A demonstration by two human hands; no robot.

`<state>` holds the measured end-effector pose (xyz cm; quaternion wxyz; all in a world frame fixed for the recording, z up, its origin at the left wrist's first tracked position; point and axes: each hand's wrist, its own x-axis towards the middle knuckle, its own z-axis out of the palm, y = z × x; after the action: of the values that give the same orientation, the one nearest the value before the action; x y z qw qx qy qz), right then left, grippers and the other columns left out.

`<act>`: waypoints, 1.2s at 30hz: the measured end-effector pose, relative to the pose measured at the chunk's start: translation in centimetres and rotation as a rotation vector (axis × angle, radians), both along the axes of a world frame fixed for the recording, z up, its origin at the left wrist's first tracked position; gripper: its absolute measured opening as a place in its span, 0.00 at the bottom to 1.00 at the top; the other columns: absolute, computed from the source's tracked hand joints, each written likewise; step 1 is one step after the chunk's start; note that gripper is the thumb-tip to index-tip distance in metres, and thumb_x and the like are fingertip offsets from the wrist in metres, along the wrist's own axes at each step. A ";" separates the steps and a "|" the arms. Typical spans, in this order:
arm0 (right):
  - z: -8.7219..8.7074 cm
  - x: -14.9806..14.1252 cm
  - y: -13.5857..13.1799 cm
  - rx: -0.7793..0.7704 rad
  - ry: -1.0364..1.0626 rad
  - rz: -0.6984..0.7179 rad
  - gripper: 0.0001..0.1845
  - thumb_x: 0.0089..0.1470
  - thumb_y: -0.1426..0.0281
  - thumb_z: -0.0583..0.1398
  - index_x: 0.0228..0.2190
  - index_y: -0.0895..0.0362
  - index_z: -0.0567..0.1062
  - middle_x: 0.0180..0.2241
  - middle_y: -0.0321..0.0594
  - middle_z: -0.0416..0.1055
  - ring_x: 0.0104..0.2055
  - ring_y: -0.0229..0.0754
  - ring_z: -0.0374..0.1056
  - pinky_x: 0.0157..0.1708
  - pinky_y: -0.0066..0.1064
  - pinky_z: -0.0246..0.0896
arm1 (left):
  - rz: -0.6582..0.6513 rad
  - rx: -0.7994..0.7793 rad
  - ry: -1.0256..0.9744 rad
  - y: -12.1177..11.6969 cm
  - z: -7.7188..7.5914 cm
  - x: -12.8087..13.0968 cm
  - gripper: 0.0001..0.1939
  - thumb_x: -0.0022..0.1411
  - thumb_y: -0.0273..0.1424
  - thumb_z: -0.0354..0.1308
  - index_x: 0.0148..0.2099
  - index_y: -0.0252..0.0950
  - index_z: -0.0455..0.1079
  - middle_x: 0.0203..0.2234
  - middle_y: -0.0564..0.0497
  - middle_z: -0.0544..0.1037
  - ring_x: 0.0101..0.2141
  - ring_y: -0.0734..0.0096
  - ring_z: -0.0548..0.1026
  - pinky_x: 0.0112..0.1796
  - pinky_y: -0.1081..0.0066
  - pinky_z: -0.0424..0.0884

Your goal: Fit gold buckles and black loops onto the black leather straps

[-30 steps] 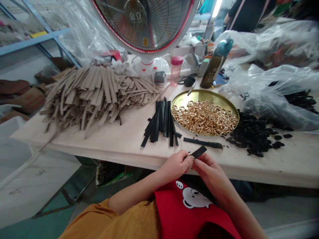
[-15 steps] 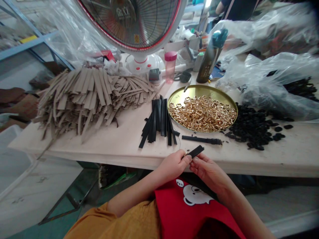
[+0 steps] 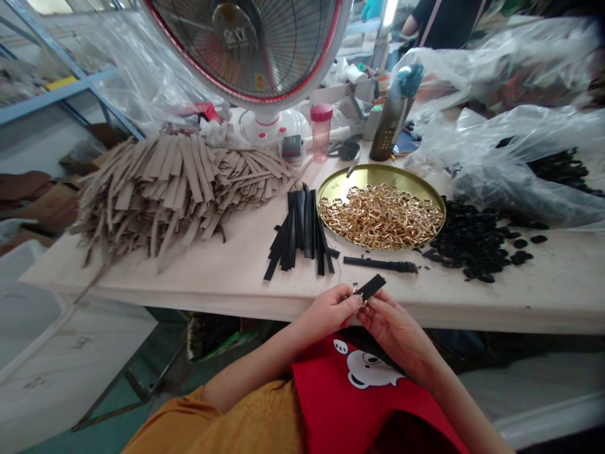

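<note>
At the lower centre of the frame your left hand [image 3: 331,310] and right hand [image 3: 394,321] met just off the near table edge [image 3: 227,301], both pinched shut on one short black strap [image 3: 371,287]; a small metal glint showed where the fingertips met, too small to name for sure. The strap pointed up and right, its free end over the table, so as far as could be judged you were mid-way through fitting this one piece. Just beyond your hands one strap with an end piece [image 3: 380,265] lay alone, which looked like finished work, the only such piece in view. Left of it the fan of bare black strips [image 3: 300,234] waited, and the gold tray [image 3: 331,183] at centre right was heaped with buckles [image 3: 382,217], so most of the lot seemed left to do. Right of the tray lay a spread of black loops [image 3: 477,243], and behind that the plastic bags [image 3: 515,170]. At the centre left the big heap of tan strips [image 3: 174,183] reached close to the near edge. You had bare table between that heap and the black strips, and more at the lower right. At the top, the fan [image 3: 246,44], pink cup [image 3: 321,131] and bottle [image 3: 390,116] closed off the far side, with another person [image 3: 444,22] behind.
</note>
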<state>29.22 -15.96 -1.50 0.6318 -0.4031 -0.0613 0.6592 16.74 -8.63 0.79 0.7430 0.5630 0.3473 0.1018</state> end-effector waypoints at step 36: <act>0.1 0.5 0.2 -0.030 -0.687 0.159 0.17 0.49 0.56 0.58 0.21 0.56 0.65 0.18 0.30 0.59 0.22 0.36 0.54 0.27 0.28 0.52 | -0.108 0.439 0.206 0.4 0.1 -0.6 0.09 0.57 0.33 0.46 0.27 0.35 0.60 0.19 0.57 0.62 0.23 0.77 0.61 0.25 0.77 0.55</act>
<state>29.70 -15.74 -1.36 0.5149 -0.6046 -0.2917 0.5331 16.14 -8.18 0.85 0.5681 0.7360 0.3601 0.0771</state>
